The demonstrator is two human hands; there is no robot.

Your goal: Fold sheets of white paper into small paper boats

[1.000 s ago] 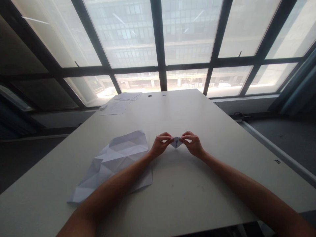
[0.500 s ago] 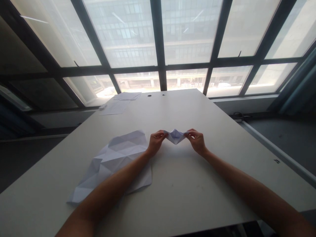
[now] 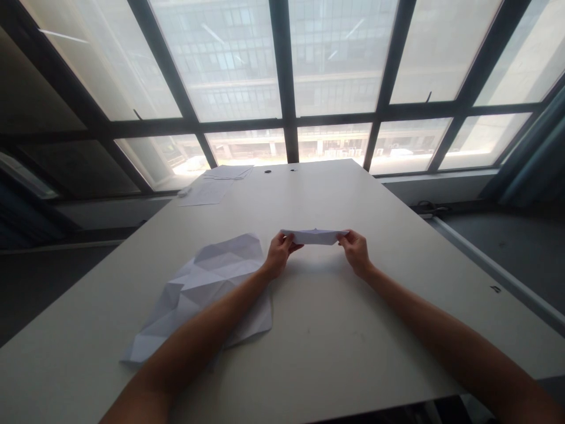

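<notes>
A small folded white paper piece point(image 3: 314, 237) is stretched out flat and long between my two hands, a little above the white table point(image 3: 335, 330). My left hand point(image 3: 279, 254) pinches its left end. Its right end is pinched by my right hand point(image 3: 354, 251). Both hands have their fingers closed on the paper. Just left of my left forearm lies a large creased white sheet point(image 3: 207, 288), spread flat on the table.
At the table's far left end lie loose white papers point(image 3: 216, 184), and two dark round holes point(image 3: 267, 171) sit near the far edge. Large windows with dark frames rise behind. The table's right edge drops to a dark floor.
My hands have moved apart, pulling the small folded paper from a compact pointed shape into a long flat strip. The creased sheet has not moved.
</notes>
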